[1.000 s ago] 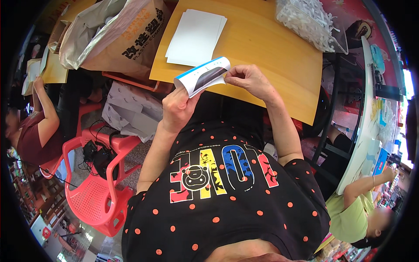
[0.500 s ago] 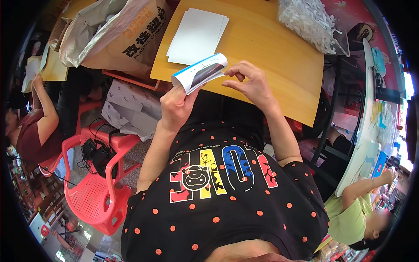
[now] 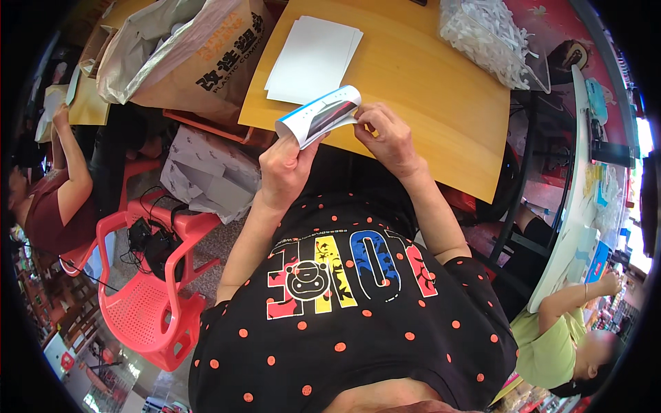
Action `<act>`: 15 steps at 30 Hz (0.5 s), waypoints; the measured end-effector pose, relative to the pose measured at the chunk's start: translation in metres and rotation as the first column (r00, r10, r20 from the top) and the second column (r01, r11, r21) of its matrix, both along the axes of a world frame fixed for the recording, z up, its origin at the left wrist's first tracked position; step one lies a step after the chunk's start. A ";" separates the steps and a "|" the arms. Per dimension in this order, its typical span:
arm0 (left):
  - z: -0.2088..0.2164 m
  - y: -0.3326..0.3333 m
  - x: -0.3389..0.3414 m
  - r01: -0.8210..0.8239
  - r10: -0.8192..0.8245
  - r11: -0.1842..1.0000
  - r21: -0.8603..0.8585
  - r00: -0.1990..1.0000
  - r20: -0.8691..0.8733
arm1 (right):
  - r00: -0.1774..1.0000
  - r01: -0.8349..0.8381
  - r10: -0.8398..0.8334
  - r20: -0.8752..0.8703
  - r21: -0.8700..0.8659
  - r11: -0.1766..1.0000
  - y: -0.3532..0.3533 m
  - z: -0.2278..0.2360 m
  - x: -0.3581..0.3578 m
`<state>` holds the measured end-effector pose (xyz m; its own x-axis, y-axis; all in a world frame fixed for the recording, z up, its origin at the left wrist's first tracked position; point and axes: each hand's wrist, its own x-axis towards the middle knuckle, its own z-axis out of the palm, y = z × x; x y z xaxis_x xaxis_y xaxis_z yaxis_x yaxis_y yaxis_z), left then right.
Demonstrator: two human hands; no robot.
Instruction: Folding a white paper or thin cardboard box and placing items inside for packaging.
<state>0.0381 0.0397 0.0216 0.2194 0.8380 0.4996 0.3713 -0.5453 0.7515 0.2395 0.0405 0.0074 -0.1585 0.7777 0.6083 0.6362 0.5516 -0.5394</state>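
A printed sheet [image 3: 321, 114], white with a blue edge and a dark picture, curls between my hands over the table's near edge. My left hand [image 3: 286, 165] is closed around its lower left end. At its right end, the fingers of my right hand [image 3: 387, 135] pinch the edge; the fingertips are partly hidden. Whether it is one sheet or several together I cannot tell. Just beyond it, a small stack of white paper [image 3: 314, 58] lies on the yellow wooden table [image 3: 420, 89], its sheets slightly fanned.
A large woven sack [image 3: 186, 62] stands left of the table, with a white cardboard box [image 3: 206, 168] below it. A clear bin of white strips [image 3: 485, 45] sits at the far right corner. A red plastic chair [image 3: 148, 303] is at left. Other people work at both sides.
My right hand has moved slightly left and its fingers have closed on the sheet's right edge. The left hand and sheet have shifted a little to the right.
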 end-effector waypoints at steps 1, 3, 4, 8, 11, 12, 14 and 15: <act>0.000 0.000 0.000 0.000 0.000 1.000 0.003 1.000 -0.008 | 1.000 0.002 -0.002 0.001 -0.005 1.000 0.000 -0.001 0.000; -0.001 -0.001 -0.002 0.000 0.000 1.000 0.007 1.000 -0.024 | 1.000 0.006 -0.005 0.005 -0.016 1.000 0.000 -0.002 -0.001; -0.001 -0.001 -0.002 0.000 0.000 1.000 0.002 1.000 -0.022 | 1.000 0.009 -0.009 -0.001 -0.026 1.000 0.000 -0.001 -0.001; -0.002 -0.001 -0.002 0.001 -0.001 1.000 -0.006 1.000 -0.014 | 0.999 0.034 -0.034 -0.010 -0.050 0.998 -0.001 0.000 -0.004; -0.002 -0.001 -0.001 0.008 -0.008 1.000 0.008 1.000 -0.009 | 0.998 0.037 -0.041 -0.045 -0.095 0.995 -0.002 0.000 -0.003; -0.002 -0.001 -0.002 0.009 -0.009 1.000 0.015 1.000 -0.008 | 0.997 0.031 -0.039 -0.063 -0.115 0.993 -0.002 0.000 -0.003; -0.001 -0.001 -0.002 0.006 -0.005 0.999 0.034 1.000 -0.022 | 0.988 -0.006 -0.046 -0.145 -0.343 0.939 -0.004 0.002 0.001; 0.000 0.000 -0.001 0.006 -0.005 0.999 0.044 1.000 -0.030 | 0.981 -0.030 -0.060 -0.185 -0.449 0.893 -0.005 0.003 0.004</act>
